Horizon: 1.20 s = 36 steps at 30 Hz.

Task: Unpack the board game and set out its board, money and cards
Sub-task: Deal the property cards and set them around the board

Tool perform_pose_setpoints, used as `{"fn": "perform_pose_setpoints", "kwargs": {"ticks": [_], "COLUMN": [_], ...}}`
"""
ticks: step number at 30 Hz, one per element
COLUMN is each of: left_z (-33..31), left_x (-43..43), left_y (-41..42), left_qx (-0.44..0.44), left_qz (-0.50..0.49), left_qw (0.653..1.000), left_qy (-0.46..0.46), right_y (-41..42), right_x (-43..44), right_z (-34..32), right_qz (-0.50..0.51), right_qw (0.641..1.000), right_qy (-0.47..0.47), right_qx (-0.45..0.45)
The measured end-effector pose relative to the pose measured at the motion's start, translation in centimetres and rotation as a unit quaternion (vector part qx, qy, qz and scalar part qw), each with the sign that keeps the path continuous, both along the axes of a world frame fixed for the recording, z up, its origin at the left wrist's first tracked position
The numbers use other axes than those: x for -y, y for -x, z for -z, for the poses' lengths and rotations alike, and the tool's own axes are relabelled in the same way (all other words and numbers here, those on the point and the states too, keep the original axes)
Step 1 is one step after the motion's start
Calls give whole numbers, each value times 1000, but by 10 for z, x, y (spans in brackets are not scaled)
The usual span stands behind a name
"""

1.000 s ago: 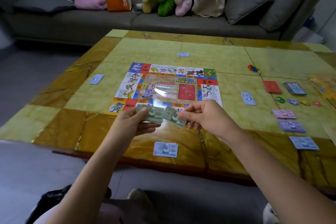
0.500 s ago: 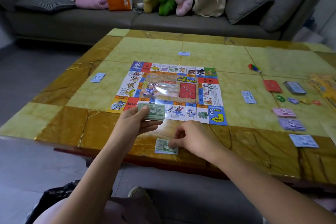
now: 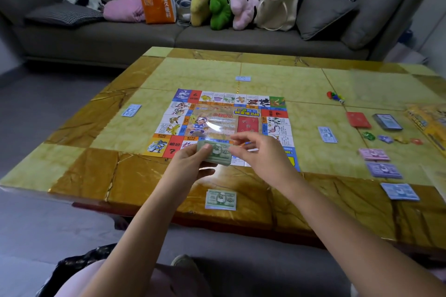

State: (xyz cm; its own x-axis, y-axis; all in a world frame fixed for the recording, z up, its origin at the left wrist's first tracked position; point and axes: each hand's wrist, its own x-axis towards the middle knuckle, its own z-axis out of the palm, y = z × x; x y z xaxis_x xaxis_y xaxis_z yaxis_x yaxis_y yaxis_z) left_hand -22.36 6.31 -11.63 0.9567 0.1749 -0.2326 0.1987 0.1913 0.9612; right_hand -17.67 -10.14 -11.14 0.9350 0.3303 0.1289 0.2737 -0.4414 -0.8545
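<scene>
The colourful game board (image 3: 224, 118) lies flat in the middle of the marble table (image 3: 84, 171). My left hand (image 3: 187, 161) holds a small stack of green 2000 notes (image 3: 217, 153) just above the board's near edge. My right hand (image 3: 258, 152) pinches the stack's right end with curled fingertips. One green note (image 3: 220, 199) lies on top of a blue note near the table's front edge. Single blue notes lie left (image 3: 131, 110), behind (image 3: 243, 78) and right (image 3: 327, 134) of the board. On the right sit a red card pile (image 3: 358, 119) and a dark card deck (image 3: 387, 122).
Pink (image 3: 374, 154), purple (image 3: 384, 170) and blue (image 3: 400, 191) note piles line the table's right side, with small coloured pieces (image 3: 369, 136) and pawns (image 3: 335, 97) nearby. Yellow packaging (image 3: 429, 123) lies at the far right. A grey sofa (image 3: 96, 38) with plush toys stands behind.
My right hand drew a green note off the stack, laid it on the blue note by the front edge, then rose back to the stack in my left hand.
</scene>
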Motion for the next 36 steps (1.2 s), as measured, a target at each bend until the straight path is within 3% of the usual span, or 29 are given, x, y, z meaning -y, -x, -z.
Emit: {"fn": "perform_pose_setpoints", "kwargs": {"ticks": [5, 11, 15, 19, 23, 27, 36], "left_z": [-5, -12, -20, -23, -21, -15, -15], "left_x": [-9, -31, -48, -67, -97, -136, -169], "left_y": [-12, -27, -37, -51, -64, -68, -58], "left_qx": [24, 58, 74, 55, -10, -31, -29], "left_qz": [26, 39, 70, -17, -133, -223, -249], "left_qw": [996, 996, 994, 993, 983, 949, 922], "left_qy": [-87, -55, 28, 105, 124, 222, 294], "right_y": [-18, -45, -60, -78, -103, -128, -170], "right_x": [-18, -43, -57, -84, -114, -154, -254], "right_z": [-19, -44, -53, -58, -49, -30, -9], "right_qz": [-59, -71, -79, -103, -103, -130, -173], "right_qw": [997, 995, 994, 991, 987, 971, 970], "right_qy": [52, 55, 40, 19, 17, -44, 3], "right_qx": [-11, -47, -65, -88, -126, -195, -171]}}
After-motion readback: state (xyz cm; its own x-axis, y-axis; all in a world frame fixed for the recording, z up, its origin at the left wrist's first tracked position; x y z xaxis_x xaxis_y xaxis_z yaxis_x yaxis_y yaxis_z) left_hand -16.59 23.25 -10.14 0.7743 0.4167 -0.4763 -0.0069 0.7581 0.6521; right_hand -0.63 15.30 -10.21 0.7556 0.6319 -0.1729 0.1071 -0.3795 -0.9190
